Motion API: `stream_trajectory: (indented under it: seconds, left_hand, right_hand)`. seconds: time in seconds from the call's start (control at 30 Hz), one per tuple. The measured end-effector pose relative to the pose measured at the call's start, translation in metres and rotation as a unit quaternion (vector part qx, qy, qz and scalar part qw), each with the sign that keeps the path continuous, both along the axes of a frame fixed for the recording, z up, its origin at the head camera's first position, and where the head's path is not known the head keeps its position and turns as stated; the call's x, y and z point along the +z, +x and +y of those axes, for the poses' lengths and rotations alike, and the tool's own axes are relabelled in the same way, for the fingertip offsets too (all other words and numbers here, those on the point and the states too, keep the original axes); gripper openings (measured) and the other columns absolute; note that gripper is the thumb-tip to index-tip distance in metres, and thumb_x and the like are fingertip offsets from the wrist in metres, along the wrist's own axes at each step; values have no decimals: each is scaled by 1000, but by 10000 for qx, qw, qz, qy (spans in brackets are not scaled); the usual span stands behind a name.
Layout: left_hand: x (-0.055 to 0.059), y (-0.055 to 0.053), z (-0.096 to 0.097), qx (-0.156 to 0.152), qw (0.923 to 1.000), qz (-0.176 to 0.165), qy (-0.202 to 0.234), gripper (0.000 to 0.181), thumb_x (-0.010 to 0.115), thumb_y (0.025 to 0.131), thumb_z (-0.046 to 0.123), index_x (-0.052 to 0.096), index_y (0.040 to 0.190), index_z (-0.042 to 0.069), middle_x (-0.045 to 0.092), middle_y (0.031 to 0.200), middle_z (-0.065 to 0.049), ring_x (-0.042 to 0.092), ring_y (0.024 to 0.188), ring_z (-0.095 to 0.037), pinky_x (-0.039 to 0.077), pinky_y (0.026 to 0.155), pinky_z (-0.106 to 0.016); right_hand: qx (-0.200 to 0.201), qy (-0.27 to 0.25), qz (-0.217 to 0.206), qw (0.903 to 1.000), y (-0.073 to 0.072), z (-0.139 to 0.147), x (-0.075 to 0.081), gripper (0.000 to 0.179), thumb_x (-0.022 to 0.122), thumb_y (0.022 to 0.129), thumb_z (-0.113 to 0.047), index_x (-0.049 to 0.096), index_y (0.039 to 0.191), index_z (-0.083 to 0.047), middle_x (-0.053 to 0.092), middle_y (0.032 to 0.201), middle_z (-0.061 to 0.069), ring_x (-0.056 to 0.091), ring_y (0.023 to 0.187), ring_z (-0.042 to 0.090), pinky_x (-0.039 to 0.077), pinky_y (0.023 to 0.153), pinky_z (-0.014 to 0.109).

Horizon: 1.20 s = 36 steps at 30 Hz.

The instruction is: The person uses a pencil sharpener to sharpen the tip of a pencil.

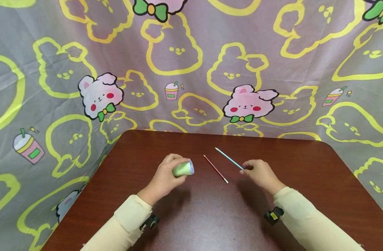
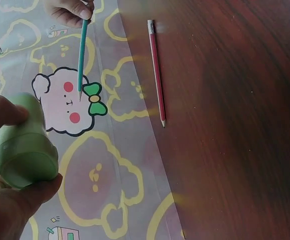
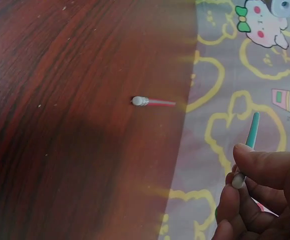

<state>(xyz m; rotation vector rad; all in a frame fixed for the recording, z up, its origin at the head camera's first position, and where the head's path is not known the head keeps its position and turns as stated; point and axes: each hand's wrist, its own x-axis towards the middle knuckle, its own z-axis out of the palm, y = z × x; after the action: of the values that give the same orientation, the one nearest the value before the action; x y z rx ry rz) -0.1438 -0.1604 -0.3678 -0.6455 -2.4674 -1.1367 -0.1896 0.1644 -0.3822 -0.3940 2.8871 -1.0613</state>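
My left hand [image 1: 164, 178] grips a light-green cylindrical pencil sharpener [image 2: 27, 145] held over the table. Its pale end, with a small dark hole in the middle, faces right in the head view. Between thumb and fingers, my right hand [image 1: 261, 173] pinches a teal pencil [image 1: 229, 158] near its eraser end [image 3: 238, 181]. The sharpened tip [image 2: 80, 95] points away and to the left. On the table between the hands lies a red pencil [image 1: 215, 169], its white eraser end nearer to me.
Beneath both hands is a dark reddish-brown wooden table [image 1: 204, 223] with rounded far corners. Behind it and along its sides hangs a grey cloth [image 1: 197, 80] printed with yellow outlines and rabbits. Dark wrist devices [image 1: 274, 215] sit at the pale sleeves' cuffs.
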Motion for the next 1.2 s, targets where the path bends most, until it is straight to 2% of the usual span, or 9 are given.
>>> stream_trajectory:
  seconds: [0.2, 0.37, 0.73, 1.2]
  left_hand:
    - [-1, -2, 0, 17, 9999, -129, 20, 48, 79, 68, -5, 69, 113, 9, 56, 108, -8, 56, 97, -24, 51, 77, -34]
    - [-2, -2, 1, 66, 9997, -231, -22, 47, 79, 68, -3, 69, 112, 9, 57, 109, -8, 56, 98, -24, 49, 78, -35]
    - [-8, -6, 0, 106, 9999, 97, -24, 48, 79, 65, -1, 70, 111, 8, 66, 112, -6, 56, 102, -25, 47, 79, -36]
    - [-13, -15, 0, 202, 9991, -9, 374, 47, 79, 65, -3, 68, 109, 8, 66, 110, -6, 55, 101, -24, 43, 81, -39]
  right_hand:
    - [-30, 98, -122, 9999, -3, 0, -3, 19, 72, 85, -9, 70, 99, 4, 68, 83, 7, 58, 72, 17, 48, 63, 32]
    - [-14, 150, -234, 9996, -4, 0, -7, 22, 72, 84, -9, 70, 100, 6, 69, 86, 10, 60, 73, 18, 50, 63, 33]
    - [-216, -1, -541, 9983, -8, 1, -18, 27, 72, 84, -10, 68, 104, 8, 69, 93, 15, 63, 81, 23, 52, 69, 38]
    - [-473, 128, -411, 9980, -19, -4, -27, 26, 73, 84, -13, 69, 99, 8, 70, 90, 16, 62, 79, 24, 51, 69, 41]
